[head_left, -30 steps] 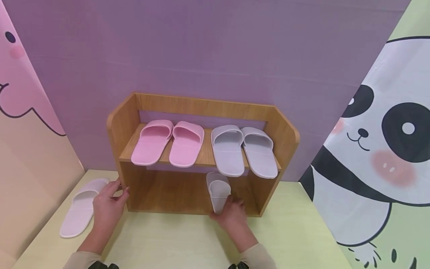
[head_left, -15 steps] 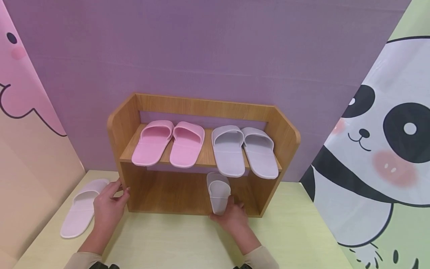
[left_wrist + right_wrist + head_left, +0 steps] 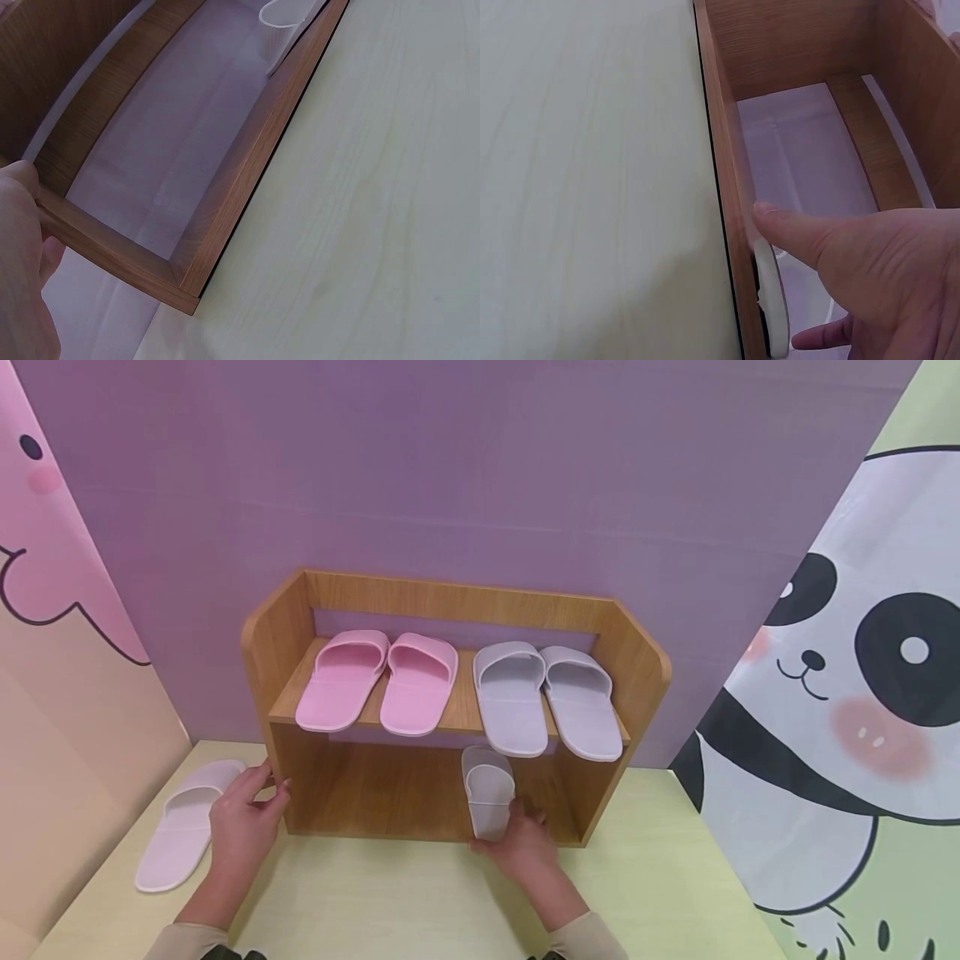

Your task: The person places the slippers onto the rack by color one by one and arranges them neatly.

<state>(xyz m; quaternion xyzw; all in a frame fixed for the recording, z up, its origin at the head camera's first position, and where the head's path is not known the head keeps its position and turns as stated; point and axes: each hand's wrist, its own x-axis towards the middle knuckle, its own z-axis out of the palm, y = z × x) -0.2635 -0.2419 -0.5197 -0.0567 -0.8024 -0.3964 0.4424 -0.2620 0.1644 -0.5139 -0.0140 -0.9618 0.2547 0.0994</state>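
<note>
Four slippers are resting atop the rack; left hand is gripping its side, right hand pinching a fifth slipper at the lower front edge; a sixth slipper is lying unracked near the tabletop's left edge.

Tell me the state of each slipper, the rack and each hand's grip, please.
Shoe rack, upright on the table
Pink slippers, side by side on the upper shelf
Lavender slippers, same shelf, heels over its edge
Pale pink slipper, on the table, unheld
Pale slipper, in the lower level, toe inward
Left grip, pinching the rack's left side
Right grip, holding the pale slipper's heel
</note>
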